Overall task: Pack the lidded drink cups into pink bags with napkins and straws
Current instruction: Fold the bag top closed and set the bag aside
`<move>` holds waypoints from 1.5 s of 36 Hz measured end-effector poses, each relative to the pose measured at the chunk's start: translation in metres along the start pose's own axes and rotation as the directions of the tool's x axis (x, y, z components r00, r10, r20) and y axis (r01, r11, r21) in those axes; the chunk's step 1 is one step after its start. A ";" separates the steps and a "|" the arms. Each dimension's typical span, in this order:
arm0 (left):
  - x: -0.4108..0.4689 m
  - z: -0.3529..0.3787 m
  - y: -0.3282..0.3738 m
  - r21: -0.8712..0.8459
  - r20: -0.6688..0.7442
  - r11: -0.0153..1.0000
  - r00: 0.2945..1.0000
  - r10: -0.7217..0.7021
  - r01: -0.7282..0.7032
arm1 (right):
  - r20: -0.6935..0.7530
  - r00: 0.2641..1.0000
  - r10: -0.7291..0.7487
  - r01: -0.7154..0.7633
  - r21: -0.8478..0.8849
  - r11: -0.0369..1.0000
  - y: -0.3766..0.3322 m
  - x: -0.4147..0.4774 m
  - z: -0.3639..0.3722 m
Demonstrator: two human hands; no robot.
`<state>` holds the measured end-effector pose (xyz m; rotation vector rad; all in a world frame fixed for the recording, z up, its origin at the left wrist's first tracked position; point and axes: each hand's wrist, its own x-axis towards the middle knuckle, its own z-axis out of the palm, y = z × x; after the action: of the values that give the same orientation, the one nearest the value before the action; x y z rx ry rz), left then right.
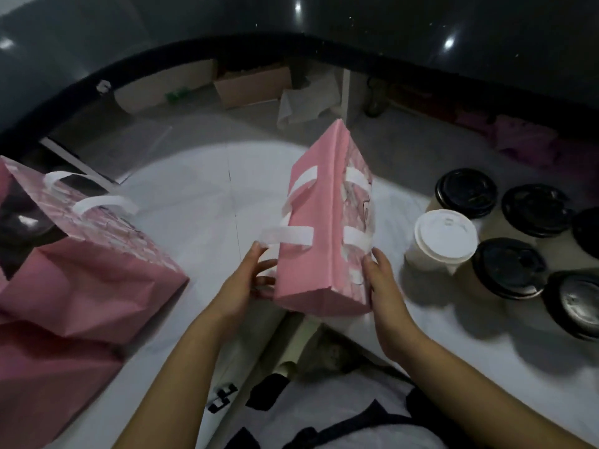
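A folded pink bag (319, 228) with white handles stands on edge at the middle of the white counter (201, 196). My left hand (249, 280) grips its near left side, fingers curled against the pink paper by a white handle. My right hand (384, 283) presses flat on its right face. At the left stands an opened pink bag (94, 270) with a dark-lidded cup (26, 218) inside. Right of the folded bag is a white-lidded cup (444, 238) among several black-lidded cups (507, 267). No napkins or straws are in view.
Another pink bag (42, 377) lies flat at the near left. Beyond the counter's far edge lie a cardboard box (252, 82) and loose papers on the floor. The counter's near edge runs just under my forearms.
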<state>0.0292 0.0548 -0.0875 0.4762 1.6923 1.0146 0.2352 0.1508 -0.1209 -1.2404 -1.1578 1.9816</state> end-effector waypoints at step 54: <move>-0.157 0.039 -0.036 -0.293 0.250 0.919 0.907 0.339 -0.263 | -0.311 0.835 -0.454 0.492 0.052 0.869 0.023 -0.223 0.042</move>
<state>0.1284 -0.0646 -0.0290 0.7005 1.2208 1.2955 0.2962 -0.0502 -0.0323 -1.0105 -1.0440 1.4259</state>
